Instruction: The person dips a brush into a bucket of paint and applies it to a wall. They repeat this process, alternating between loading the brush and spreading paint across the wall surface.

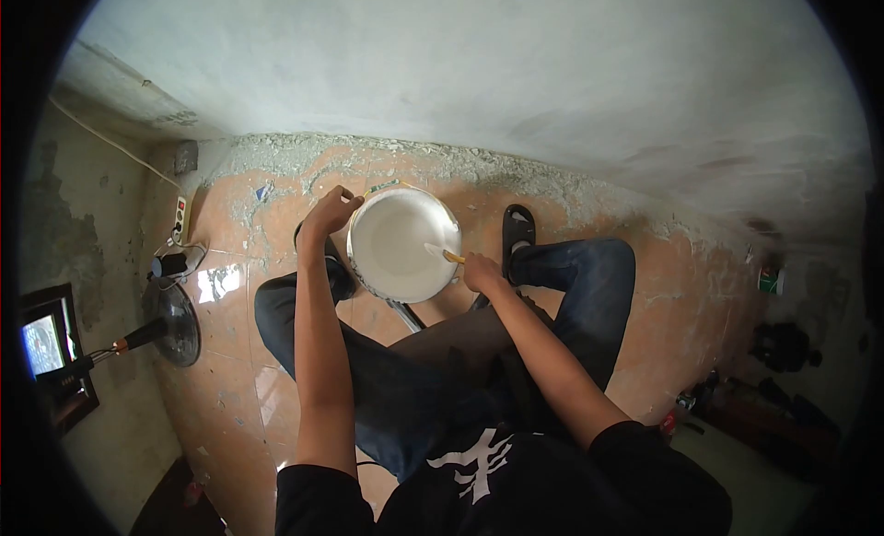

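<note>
A round white bucket [403,291] stands between my feet, its inside coated white and a thin wire handle resting along its far rim. My left hand [333,211] is at the bucket's upper left edge, fingers curled in against the rim. In my right hand [482,273] is a small paintbrush [454,257] with a yellow handle. Its white-covered tip points left, over the right inner side of the bucket. My fingers wrap the handle close to the bucket's right edge.
A pale wall [479,66] rises ahead, with crumbled plaster debris [276,172] along its foot on the orange tile floor [221,389]. To the left are a power strip [182,218] with a cord and a stand fan's round base [175,324]. Dark items [783,345] sit far right.
</note>
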`<state>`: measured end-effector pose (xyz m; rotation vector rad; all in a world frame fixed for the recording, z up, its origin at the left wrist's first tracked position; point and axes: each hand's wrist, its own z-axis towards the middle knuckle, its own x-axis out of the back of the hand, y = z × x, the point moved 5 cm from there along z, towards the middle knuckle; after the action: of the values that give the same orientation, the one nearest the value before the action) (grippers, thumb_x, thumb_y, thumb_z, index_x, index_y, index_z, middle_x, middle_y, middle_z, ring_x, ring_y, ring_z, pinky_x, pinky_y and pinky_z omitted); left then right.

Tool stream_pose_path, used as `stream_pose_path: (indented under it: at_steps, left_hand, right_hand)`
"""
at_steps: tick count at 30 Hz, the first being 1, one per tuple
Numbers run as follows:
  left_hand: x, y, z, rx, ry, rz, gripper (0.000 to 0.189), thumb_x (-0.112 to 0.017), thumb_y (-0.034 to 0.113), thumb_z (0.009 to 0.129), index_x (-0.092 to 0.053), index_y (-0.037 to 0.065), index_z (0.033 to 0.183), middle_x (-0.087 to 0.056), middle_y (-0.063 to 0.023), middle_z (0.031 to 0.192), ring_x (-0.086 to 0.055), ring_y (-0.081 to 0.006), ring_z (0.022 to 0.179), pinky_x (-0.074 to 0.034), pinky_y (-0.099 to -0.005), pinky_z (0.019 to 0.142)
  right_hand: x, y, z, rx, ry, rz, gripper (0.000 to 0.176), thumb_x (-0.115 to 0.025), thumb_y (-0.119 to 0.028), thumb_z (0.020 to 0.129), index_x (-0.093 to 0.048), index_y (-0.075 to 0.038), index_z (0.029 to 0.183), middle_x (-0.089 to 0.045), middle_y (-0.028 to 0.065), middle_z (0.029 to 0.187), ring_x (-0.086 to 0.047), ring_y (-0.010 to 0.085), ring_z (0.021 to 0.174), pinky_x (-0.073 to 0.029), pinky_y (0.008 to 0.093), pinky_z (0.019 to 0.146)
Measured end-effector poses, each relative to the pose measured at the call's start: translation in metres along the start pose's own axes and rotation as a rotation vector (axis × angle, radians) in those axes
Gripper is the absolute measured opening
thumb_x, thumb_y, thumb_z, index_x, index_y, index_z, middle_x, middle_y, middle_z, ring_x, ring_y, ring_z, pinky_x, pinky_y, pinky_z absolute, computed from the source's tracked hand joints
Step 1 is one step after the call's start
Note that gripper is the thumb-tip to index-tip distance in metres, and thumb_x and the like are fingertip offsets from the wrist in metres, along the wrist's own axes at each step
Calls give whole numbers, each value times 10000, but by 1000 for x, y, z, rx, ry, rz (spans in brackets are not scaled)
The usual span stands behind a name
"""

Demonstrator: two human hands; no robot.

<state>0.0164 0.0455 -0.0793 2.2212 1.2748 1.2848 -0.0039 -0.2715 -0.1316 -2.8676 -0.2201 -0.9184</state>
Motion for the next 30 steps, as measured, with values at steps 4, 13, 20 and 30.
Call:
stream_pose_path:
  at_steps: [4,13,20,30]
  left_hand:
    - [-1,-2,2,-9,-12,21,478,-562,390,800,-531,-16,1050,-592,-192,952,-579,-259,868,-442,-338,754]
    - [-103,19,-8,289,-426,98,538,-438,481,840,-607,-30,851,-630,-85,716,-567,-186,562,-459,-335,492]
    - [-221,32,-48,631,-797,-499,508,-361,525,862,-532,52,928,-587,-109,860,-569,-237,735,-459,-334,666]
    - [-221,0,-38,761,-609,-328,326,-444,363,879,-494,43,918,-548,-81,833,-567,-202,708,-464,-341,623]
  right_hand:
    - [1,0,-2,-5,-69,76,266,-513,-69,777,-565,9,1026,-578,180,1060,-568,286,988,-467,381,795]
    - [-23,0,30,121,-211,890,279,-433,-141,798,-574,86,876,-614,167,696,-575,224,538,-447,339,488]
    - [-33,-32,22,383,-323,1064,297,-421,-246,853,-558,-1,758,-531,63,578,-455,142,449,-355,281,418]
    - [0,135,116,-155,154,725,371,-503,-260,813,-492,-29,1103,-548,189,996,-537,303,943,-440,374,820]
